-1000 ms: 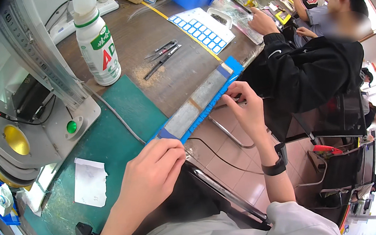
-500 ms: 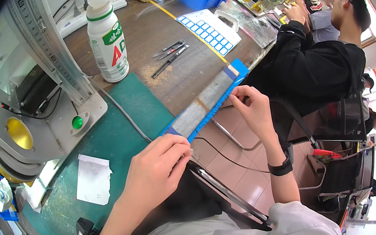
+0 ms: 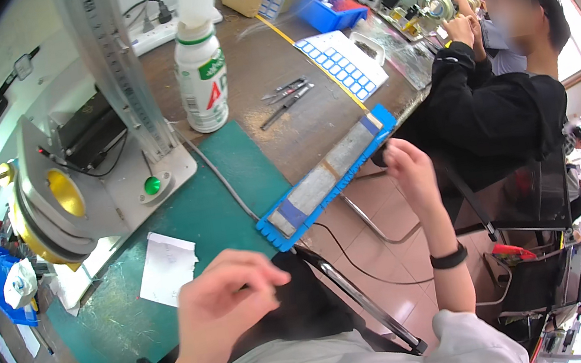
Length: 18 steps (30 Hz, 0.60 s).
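My left hand (image 3: pixel 226 304) is raised over the near edge of the bench, apart from the blue strip, its fingers curled with thumb and forefinger together. Motion blurs it, and anything pinched there is too small to name. Just off the strip's far right end is my right hand (image 3: pixel 413 170), its fingertips pressed together; what they hold, if anything, cannot be made out. Between the hands, along the bench edge, lies a long blue strip with a fringed edge (image 3: pixel 280 240). On top of it rests a flat grey metal bar (image 3: pixel 343 158) with tape at both ends.
A green mat (image 3: pixel 226 153) carries a torn white paper (image 3: pixel 168 267). Behind stand a white bottle (image 3: pixel 204 89), a ruled metal column stand (image 3: pixel 117 79) and small snips (image 3: pixel 286 89) beside a slim dark tool (image 3: pixel 287 107). A co-worker in black (image 3: pixel 505 112) sits at right.
My left hand has come off the strip's near end and moved down toward me. My right hand has shifted slightly right, away from the strip's edge. The whole view has shifted a little.
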Each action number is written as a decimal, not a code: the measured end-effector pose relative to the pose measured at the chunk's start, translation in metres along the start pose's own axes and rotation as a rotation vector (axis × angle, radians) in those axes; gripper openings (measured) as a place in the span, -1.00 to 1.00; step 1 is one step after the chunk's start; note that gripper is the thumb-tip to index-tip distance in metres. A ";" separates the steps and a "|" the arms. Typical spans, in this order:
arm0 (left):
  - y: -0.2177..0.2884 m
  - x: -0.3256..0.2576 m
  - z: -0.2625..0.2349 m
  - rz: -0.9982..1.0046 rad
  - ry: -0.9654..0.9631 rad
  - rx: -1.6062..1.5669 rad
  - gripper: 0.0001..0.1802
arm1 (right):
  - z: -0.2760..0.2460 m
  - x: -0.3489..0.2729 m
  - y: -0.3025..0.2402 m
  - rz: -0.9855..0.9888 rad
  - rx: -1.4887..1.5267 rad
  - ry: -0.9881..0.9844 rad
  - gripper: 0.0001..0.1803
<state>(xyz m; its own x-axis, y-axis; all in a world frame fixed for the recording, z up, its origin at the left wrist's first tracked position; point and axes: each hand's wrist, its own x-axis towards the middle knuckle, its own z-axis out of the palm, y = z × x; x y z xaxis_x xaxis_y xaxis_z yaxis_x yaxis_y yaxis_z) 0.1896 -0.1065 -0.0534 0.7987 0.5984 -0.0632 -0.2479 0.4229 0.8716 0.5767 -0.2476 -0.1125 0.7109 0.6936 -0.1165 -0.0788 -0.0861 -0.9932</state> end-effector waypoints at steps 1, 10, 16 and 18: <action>0.008 -0.012 -0.011 0.031 0.037 -0.027 -0.81 | 0.000 -0.012 -0.018 -0.040 -0.079 -0.021 -0.88; 0.133 -0.250 -0.192 0.590 0.174 -0.489 -0.62 | 0.032 -0.095 -0.167 -0.753 0.030 -0.071 -0.92; 0.179 -0.329 -0.237 0.824 0.086 -0.930 -0.74 | 0.035 -0.057 -0.191 -0.677 0.745 -0.186 -0.85; 0.176 -0.308 -0.215 0.843 0.030 -1.005 -0.73 | 0.084 -0.060 -0.171 -0.673 0.718 -0.274 -0.74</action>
<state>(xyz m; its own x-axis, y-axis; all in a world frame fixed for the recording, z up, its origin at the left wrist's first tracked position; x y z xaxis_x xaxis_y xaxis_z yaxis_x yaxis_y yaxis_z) -0.2180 -0.0705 0.0146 0.1889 0.9358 0.2976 -0.9701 0.2249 -0.0912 0.4886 -0.2144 0.0636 0.5850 0.5872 0.5594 -0.1861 0.7685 -0.6121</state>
